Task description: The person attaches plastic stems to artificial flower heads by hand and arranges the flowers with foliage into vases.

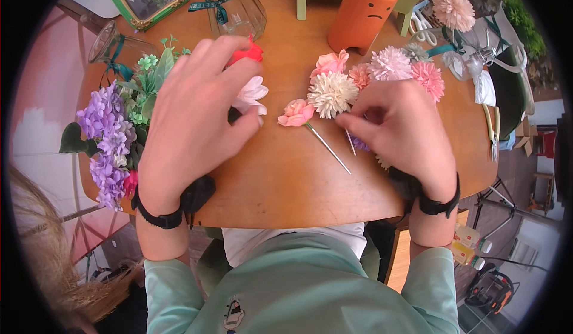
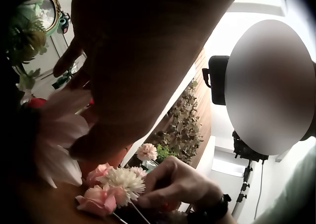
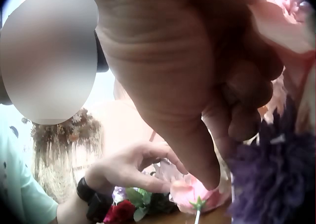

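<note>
My left hand hovers over the left of the table, fingers bent and spread apart from the thumb. A pale pink-white flower lies by its thumb, its petals close to the left wrist camera. Beyond those fingers shows a red flower. My right hand has curled fingers and its thumb right at the cream chrysanthemum; I cannot tell whether it pinches the flower. A thin stem shows below that thumb. Next to it lies a pink rose on a bare stem.
Purple hydrangeas and greenery lie at the left edge. Pink and lilac chrysanthemums are bunched behind my right hand. Glass vases, a green picture frame and an orange pot stand behind. Pliers lie at the right edge.
</note>
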A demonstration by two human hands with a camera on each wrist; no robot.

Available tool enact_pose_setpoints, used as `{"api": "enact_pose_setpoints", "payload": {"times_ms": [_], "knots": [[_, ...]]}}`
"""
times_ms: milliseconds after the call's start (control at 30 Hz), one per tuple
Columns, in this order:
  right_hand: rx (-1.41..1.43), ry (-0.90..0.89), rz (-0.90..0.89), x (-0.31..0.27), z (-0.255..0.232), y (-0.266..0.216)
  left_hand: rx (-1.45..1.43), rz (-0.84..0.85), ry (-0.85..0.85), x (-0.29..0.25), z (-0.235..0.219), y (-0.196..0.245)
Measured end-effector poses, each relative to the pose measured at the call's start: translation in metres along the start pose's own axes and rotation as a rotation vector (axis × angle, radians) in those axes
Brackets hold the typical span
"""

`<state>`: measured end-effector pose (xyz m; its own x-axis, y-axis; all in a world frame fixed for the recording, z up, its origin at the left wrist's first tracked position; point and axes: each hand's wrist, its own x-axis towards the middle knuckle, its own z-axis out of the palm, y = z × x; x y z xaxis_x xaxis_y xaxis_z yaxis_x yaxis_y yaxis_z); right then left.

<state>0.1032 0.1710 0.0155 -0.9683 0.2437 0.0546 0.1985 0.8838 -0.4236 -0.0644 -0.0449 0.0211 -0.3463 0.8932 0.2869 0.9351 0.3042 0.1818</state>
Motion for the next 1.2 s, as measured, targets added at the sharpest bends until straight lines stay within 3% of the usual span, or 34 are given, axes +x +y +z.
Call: {"api": "enact_pose_setpoints", "payload": {"times_ms": [67, 100, 167, 200, 333, 500, 567, 600, 633, 700, 733, 767, 867, 967, 1133, 1167, 1200], "knots": [[0.325, 0.169, 0.085, 0.001, -0.007, 0.005, -0.131, 0.075, 0.045, 0.002, 0.004, 0.007], [0.322, 0.168, 0.087, 0.002, -0.012, 0.004, -0.135, 0.076, 0.046, 0.003, 0.01, 0.011], [0.527, 0.359, 0.221, 0.002, -0.023, 0.002, -0.316, 0.138, -0.016, 0.004, 0.024, 0.02], [0.367, 0.476, 0.114, 0.003, -0.024, 0.013, -0.305, 0.207, -0.031, 0.006, 0.026, 0.024], [0.482, 0.579, 0.205, 0.005, -0.036, 0.037, -0.277, 0.265, -0.085, 0.003, 0.046, 0.031], [0.349, 0.66, 0.169, 0.002, -0.05, 0.058, -0.256, 0.237, -0.053, 0.004, 0.055, 0.009], [0.145, 0.585, 0.279, -0.006, -0.066, 0.072, -0.223, 0.236, -0.002, 0.008, 0.054, 0.01], [0.086, 0.444, 0.325, -0.011, -0.073, 0.087, -0.269, 0.221, -0.022, 0.007, 0.052, 0.012], [0.081, 0.448, 0.326, -0.014, -0.07, 0.092, -0.314, 0.204, -0.046, 0.006, 0.05, 0.014], [0.126, 0.292, 0.192, -0.019, -0.062, 0.097, -0.313, 0.209, -0.037, 0.006, 0.048, 0.019], [0.168, 0.158, 0.241, -0.022, -0.066, 0.093, -0.312, 0.21, -0.03, 0.006, 0.048, 0.021], [0.168, 0.157, 0.241, -0.024, -0.067, 0.087, -0.313, 0.209, -0.03, 0.008, 0.047, 0.024], [0.5, -0.048, 0.125, -0.021, -0.058, 0.079, -0.342, 0.208, -0.032, 0.011, 0.045, 0.027], [0.248, 0.058, 0.025, -0.007, -0.041, 0.07, -0.332, 0.23, -0.071, 0.011, 0.044, 0.028], [0.337, -0.004, 0.159, 0.006, -0.027, 0.034, -0.332, 0.256, -0.056, 0.013, 0.045, 0.03], [0.337, -0.004, 0.158, 0.008, -0.019, 0.033, -0.331, 0.255, -0.056, 0.012, 0.044, 0.031], [0.315, 0.111, 0.035, 0.011, -0.006, 0.037, -0.289, 0.246, -0.043, 0.011, 0.044, 0.032]]}}
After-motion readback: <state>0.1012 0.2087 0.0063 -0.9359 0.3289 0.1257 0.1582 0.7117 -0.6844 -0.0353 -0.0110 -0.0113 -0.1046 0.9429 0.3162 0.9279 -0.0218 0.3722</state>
